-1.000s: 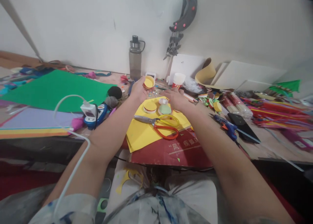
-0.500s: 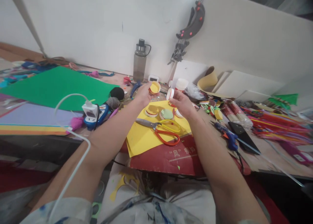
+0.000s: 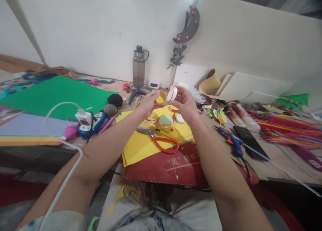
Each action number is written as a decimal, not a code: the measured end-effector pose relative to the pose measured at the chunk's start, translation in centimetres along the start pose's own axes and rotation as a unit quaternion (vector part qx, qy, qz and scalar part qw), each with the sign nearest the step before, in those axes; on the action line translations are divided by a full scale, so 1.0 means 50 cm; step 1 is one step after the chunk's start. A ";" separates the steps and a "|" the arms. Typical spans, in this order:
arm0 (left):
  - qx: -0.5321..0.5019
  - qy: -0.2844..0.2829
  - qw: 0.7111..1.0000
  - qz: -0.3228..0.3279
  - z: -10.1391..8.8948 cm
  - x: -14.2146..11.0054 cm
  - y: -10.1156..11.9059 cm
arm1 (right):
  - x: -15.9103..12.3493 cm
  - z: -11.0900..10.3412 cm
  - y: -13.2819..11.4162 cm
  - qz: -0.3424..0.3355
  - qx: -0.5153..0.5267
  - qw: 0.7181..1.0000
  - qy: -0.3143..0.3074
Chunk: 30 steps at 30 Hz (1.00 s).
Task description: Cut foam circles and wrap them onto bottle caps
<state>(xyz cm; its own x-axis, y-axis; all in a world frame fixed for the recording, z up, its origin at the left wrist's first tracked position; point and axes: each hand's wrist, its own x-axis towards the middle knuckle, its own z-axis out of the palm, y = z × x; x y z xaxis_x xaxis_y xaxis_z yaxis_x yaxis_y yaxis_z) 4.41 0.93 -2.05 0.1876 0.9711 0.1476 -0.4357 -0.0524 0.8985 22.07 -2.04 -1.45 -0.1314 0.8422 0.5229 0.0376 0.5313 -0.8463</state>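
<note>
My left hand [image 3: 151, 103] grips a small round paper cup piece [image 3: 161, 98] that is yellow inside. Close beside it, my right hand [image 3: 186, 103] holds a white round paper piece [image 3: 172, 93] with a red line around its side, tilted on edge. The two pieces are near each other; whether they touch I cannot tell. Beneath the hands, several similar discs lie on yellow sheets [image 3: 137, 150], among them one with a pale green top [image 3: 166, 120] and one white [image 3: 180, 119]. Scissors [image 3: 161, 137] with yellow and red handles rest just in front of them.
A red board [image 3: 161, 172] lies under the sheets. At right are a blue glue gun [image 3: 233, 143], a black phone [image 3: 249, 142] and colourful pipe cleaners [image 3: 284, 127]. At left are a green sheet [image 3: 60, 93], a power strip [image 3: 92, 125] and a white cable [image 3: 67, 172]. Behind stands a bottle [image 3: 139, 70].
My two hands have come closer together. The white piece in my right hand has moved up and tilted towards the yellow one. The camera view has shifted slightly.
</note>
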 end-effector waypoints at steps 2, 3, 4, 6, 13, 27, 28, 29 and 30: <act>0.071 0.005 0.997 0.027 -0.005 -0.001 -0.002 | -0.006 0.005 -0.010 0.001 0.026 0.999 -0.019; 0.105 0.013 0.993 0.042 -0.008 0.000 -0.003 | -0.009 0.007 -0.017 0.009 0.036 0.999 -0.031; 0.135 0.023 0.989 0.057 -0.011 0.000 -0.004 | -0.012 0.010 -0.024 0.020 0.045 0.998 -0.043; 0.182 0.039 0.979 0.080 -0.017 0.002 -0.004 | -0.017 0.014 -0.038 0.040 0.069 0.994 -0.069; 0.212 0.037 0.974 0.067 -0.018 -0.005 -0.001 | -0.017 0.022 -0.066 0.041 0.176 0.980 -0.080; 0.663 -0.045 0.740 0.105 -0.046 0.027 -0.022 | -0.007 0.036 -0.012 0.109 0.135 0.985 0.024; 0.670 -0.045 0.734 0.104 -0.047 0.026 -0.021 | -0.007 0.036 -0.010 0.096 0.111 0.988 0.038; 0.669 -0.042 0.735 0.106 -0.047 0.024 -0.020 | -0.007 0.035 -0.008 0.081 0.083 0.992 0.052; 0.659 -0.038 0.743 0.111 -0.047 0.022 -0.017 | -0.007 0.033 -0.007 0.065 0.050 0.994 0.067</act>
<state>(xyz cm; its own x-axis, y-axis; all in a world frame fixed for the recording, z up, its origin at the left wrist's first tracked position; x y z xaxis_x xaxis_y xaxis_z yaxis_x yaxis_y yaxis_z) 2.94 2.58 -3.63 0.3116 0.8912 0.3296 0.7674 -0.4406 0.4658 20.46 -2.67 -1.53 0.0017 0.9118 0.4107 -0.0548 0.4102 -0.9104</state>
